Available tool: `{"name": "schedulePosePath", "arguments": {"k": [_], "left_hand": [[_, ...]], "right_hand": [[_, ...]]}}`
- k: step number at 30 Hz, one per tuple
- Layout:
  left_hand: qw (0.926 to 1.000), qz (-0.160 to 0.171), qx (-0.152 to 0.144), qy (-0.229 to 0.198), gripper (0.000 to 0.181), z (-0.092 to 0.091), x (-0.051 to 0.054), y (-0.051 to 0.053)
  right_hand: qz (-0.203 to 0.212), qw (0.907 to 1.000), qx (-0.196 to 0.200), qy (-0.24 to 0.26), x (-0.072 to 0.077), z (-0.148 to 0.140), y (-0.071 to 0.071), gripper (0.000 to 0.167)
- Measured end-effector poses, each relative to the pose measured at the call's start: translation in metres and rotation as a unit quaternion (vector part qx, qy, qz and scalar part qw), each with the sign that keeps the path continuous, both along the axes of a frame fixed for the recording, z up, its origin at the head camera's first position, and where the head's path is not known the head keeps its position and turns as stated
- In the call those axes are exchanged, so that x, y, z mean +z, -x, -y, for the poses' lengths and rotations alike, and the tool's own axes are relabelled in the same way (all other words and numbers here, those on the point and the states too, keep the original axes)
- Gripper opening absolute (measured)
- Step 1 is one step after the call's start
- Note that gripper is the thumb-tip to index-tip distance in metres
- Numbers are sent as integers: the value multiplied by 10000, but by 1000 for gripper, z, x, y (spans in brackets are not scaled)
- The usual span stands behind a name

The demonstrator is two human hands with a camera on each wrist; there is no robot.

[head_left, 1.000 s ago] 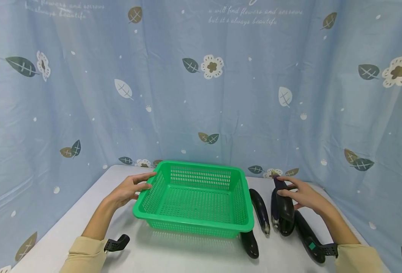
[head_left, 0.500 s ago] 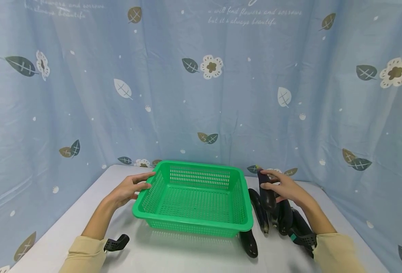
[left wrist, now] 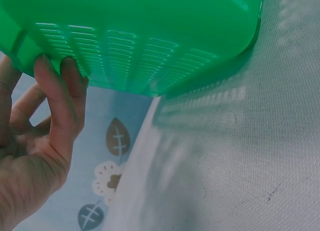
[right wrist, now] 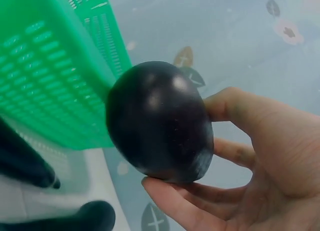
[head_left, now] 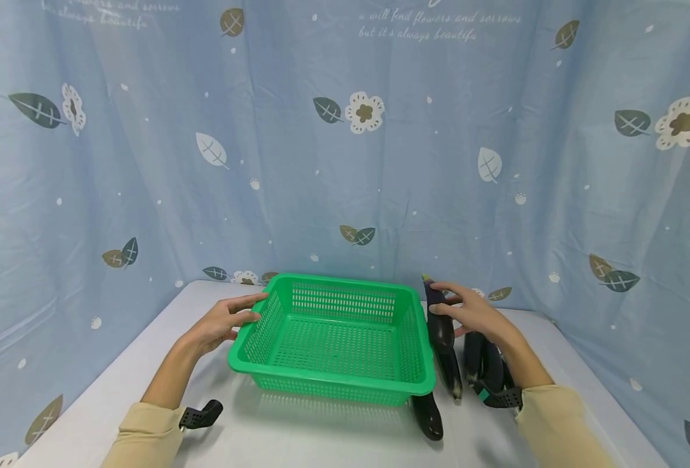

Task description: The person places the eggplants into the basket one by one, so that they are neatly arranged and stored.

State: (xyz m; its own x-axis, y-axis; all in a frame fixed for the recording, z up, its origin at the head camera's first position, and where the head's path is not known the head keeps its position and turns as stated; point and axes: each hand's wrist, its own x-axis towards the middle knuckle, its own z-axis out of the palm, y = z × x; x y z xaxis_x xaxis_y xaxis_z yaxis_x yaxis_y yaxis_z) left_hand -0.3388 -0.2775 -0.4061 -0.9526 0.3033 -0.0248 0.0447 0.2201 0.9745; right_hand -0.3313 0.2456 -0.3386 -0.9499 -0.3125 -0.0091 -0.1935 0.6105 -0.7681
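Observation:
A green perforated plastic basket (head_left: 333, 379) stands on the white table. My left hand (head_left: 222, 322) grips its left rim; the left wrist view has the fingers (left wrist: 60, 98) bent against the outer wall. In my right hand (head_left: 475, 315) a dark eggplant (head_left: 440, 325) is held by its upper part, raised beside the basket's right rim with the stem end up. The right wrist view shows this eggplant's rounded end large, thumb and fingers around it. Beneath it lies another eggplant (head_left: 451, 377) on the table, partly covered by the held one.
One eggplant (head_left: 428, 419) pokes out from under the basket's front right corner. Several more eggplants (head_left: 491, 367) lie to the right, partly hidden by my right forearm and wrist strap. A blue patterned curtain (head_left: 345, 162) hangs behind and around the table (head_left: 321, 442).
My right hand has lifted the eggplant from the group on the right and carried it left to the basket's right side. My left hand and the basket stay put.

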Motion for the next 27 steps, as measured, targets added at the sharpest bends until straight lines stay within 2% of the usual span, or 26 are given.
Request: {"name": "schedulePosePath", "arguments": {"k": [6, 16, 27], "left_hand": [[10000, 1, -16, -21, 65, 1, 0, 1], [9999, 24, -43, -101, 66, 1, -1, 2], [9999, 18, -67, -127, 67, 1, -1, 2]], "right_hand": [[60, 10000, -15, 49, 4, 9, 7, 69], [46, 9995, 189, 233, 10, 27, 8, 69], [258, 9985, 170, 453, 13, 51, 13, 66]]}}
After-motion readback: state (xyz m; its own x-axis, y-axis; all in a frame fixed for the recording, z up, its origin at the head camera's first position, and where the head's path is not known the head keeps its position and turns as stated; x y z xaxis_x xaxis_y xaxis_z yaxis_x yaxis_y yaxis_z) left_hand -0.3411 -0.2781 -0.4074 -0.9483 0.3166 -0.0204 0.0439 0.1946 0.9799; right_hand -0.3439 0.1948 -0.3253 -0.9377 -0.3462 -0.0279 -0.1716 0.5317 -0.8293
